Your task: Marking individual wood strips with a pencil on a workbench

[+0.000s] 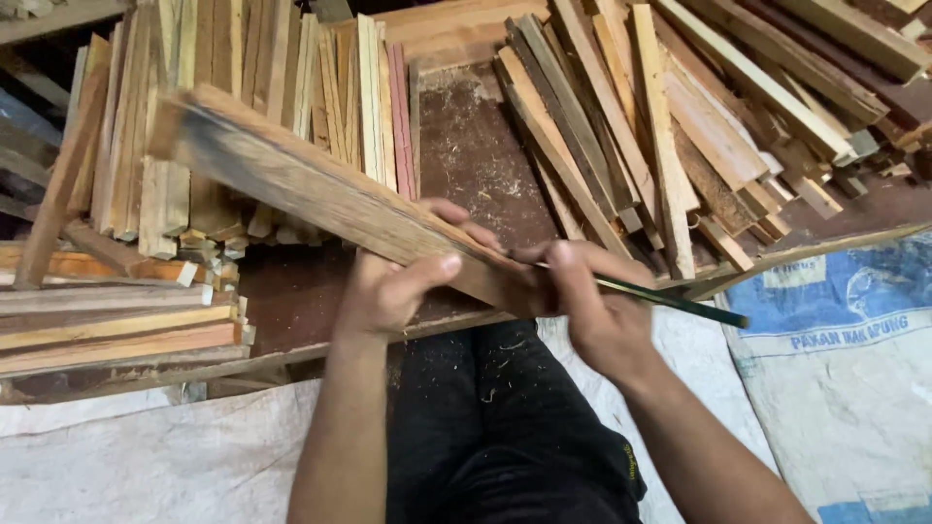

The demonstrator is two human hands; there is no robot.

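Left hand [393, 286] fingers clamped on wooden board [320, 194], right hand [592, 306] fingers tight around green pencil [680, 303]

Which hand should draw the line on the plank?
The right hand, most likely. It already grips the pencil, whose tip end points at the plank. The left hand is busy gripping the plank and holding it up, so it is not free to mark.

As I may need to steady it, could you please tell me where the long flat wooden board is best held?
Probably at its near end, from the left edge, where the left hand grips the long flat wooden board; the far end slants up unsupported.
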